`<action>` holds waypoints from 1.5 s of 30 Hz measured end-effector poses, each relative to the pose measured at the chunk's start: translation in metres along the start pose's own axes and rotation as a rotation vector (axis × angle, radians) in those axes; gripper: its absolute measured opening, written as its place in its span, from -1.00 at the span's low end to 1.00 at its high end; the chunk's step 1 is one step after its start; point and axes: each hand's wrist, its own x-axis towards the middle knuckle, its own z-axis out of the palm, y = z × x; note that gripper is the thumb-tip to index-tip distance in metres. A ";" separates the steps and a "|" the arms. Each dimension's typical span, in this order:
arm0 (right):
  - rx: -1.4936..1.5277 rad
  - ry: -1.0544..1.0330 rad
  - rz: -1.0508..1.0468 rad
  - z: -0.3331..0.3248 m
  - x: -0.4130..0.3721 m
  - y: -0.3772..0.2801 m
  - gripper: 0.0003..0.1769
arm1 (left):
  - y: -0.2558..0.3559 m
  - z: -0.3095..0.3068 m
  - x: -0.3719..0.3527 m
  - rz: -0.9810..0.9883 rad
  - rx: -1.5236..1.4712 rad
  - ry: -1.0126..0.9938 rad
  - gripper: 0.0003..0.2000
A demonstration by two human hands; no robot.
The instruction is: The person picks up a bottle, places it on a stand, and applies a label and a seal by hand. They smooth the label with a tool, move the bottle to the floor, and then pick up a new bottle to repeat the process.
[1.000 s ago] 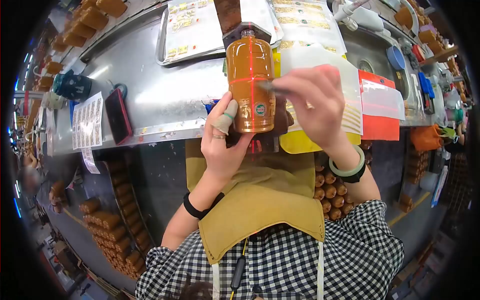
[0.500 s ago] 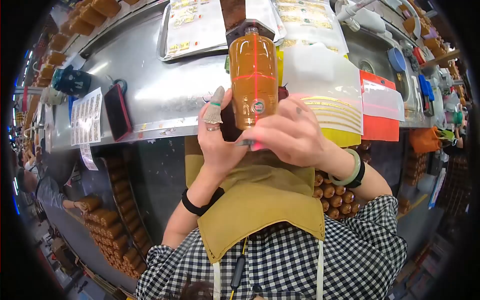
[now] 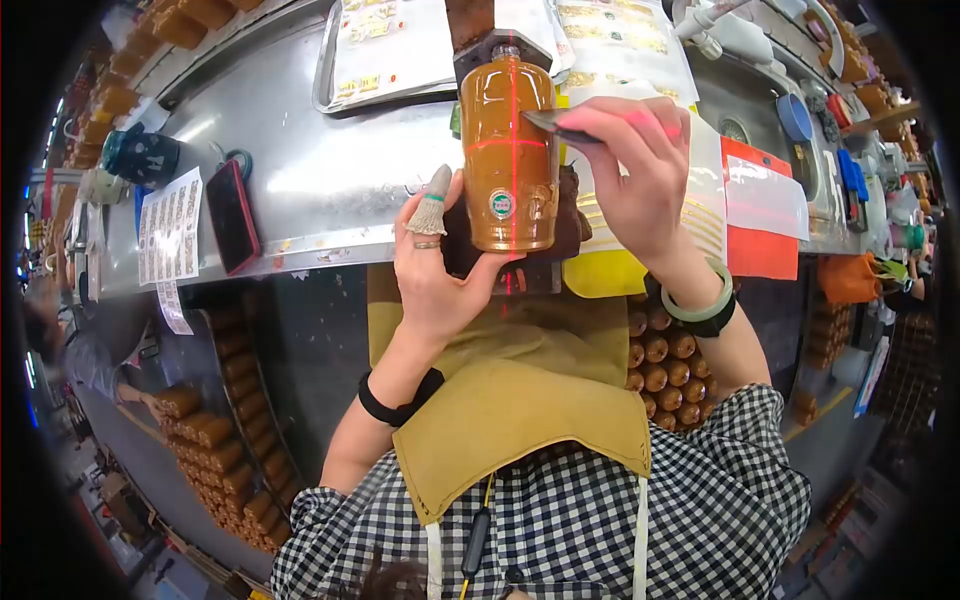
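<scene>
A glossy brown bottle [image 3: 490, 165] lies with its neck pointing away from me, a small round green-and-white sticker [image 3: 501, 204] near its base. Red laser lines cross on its surface. My left hand [image 3: 440, 275] steadies the base, thumb against the bottom and fingers along the left side. One of its fingers wears a grey finger cot [image 3: 429, 210]. In my right hand [image 3: 640, 170], pinched between the fingers, are dark pointed tweezers [image 3: 560, 124], whose tip is at the bottle's upper right surface. A dark block or holder [image 3: 568, 215] supports the bottle.
Behind is a metal tray [image 3: 325, 75] with sheets of gold decals. Right of the bottle lie a sheet with gold strips [image 3: 705, 225] and a red folder [image 3: 760, 260]. A phone [image 3: 232, 220] and label sheet [image 3: 170, 232] lie left. Brown bottles [image 3: 670, 375] are stacked below; another person's hand [image 3: 152, 403] is far left.
My right hand has moved up and right from the bottle's base to its upper side with the tweezers. The bottle has rolled slightly, shifting the sticker left. My left hand stays at the base.
</scene>
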 end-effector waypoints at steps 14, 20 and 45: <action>0.257 -0.198 -0.072 -0.009 -0.006 -0.050 -0.81 | -0.002 0.014 0.002 0.006 -0.100 0.061 -0.10; 0.040 -0.008 -0.069 0.005 -0.005 -0.022 -0.84 | -0.003 0.001 0.001 -0.032 -0.095 -0.033 -0.11; 0.149 -0.032 0.133 0.002 -0.010 -0.006 -0.71 | -0.013 -0.005 0.008 -0.071 -0.067 -0.259 -0.10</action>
